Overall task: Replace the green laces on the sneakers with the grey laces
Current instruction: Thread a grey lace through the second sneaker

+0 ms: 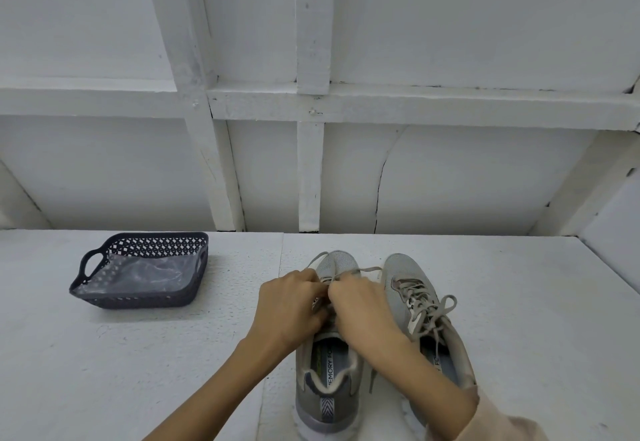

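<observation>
My left hand (291, 305) and right hand (360, 309) are pinching the grey lace (370, 269) on the left sneaker (337, 262); tying is probably coming next.

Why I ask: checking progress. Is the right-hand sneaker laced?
Laced: grey laces cross the right-hand sneaker and end in a bow.

The scene was lit brightly and evenly by a soft, cool light. Weak shadows lay beside the basket (138, 303) and around the sneakers (327, 402); the plastic sheet (149, 272) inside it shone faintly. The wide lens curved the wall beams (450, 104) toward the edges. Fine detail looked slightly soft.
</observation>
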Demonstrator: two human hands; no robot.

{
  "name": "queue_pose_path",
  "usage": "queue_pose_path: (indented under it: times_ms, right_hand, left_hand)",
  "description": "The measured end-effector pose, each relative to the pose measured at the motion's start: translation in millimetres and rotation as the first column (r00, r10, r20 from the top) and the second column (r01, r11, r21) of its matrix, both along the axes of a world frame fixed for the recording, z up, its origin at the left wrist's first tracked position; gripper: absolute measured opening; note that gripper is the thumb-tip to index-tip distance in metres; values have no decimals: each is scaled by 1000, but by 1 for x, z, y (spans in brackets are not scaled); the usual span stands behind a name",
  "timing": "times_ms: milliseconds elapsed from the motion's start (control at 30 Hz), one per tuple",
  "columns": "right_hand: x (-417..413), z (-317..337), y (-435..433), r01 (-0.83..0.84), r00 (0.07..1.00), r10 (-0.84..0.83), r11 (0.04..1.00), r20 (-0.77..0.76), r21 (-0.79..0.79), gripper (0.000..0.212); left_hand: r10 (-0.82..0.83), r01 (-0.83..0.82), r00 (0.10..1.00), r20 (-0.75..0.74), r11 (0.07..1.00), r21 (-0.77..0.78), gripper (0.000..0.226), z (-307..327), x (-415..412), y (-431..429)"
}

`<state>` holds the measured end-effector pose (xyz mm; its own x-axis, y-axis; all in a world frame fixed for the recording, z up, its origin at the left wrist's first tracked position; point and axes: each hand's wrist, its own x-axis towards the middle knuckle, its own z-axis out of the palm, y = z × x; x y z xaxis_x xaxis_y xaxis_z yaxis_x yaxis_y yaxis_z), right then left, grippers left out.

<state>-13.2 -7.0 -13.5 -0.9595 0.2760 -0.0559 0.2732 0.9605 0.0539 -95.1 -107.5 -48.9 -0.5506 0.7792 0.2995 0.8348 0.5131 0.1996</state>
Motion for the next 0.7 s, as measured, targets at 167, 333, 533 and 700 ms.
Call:
queue_pose_path:
  times_ms: [167,333,533,700]
  right_hand:
    - [6,-2,1,4,996,-3,1000,-86,2,24]
    - [8,-23,8,-29,945,12,998,-326,-47,22]
    - [12,-39,17,-67,835,-202,887,-513,-458,19]
    - [13,-35,20,-195,783,-479,416,-396,-888,24]
  left_hand:
    - [-44,41,994,-98,999,-29,5,-6,-3,-1]
    - [-52,53,998,-20,997,59,11,-24,0,-1]
    - [-69,-29,957,282,944,328,15,-33,8,-4]
    - [-203,-251,758,620,787,564,17,-31,21,-1]
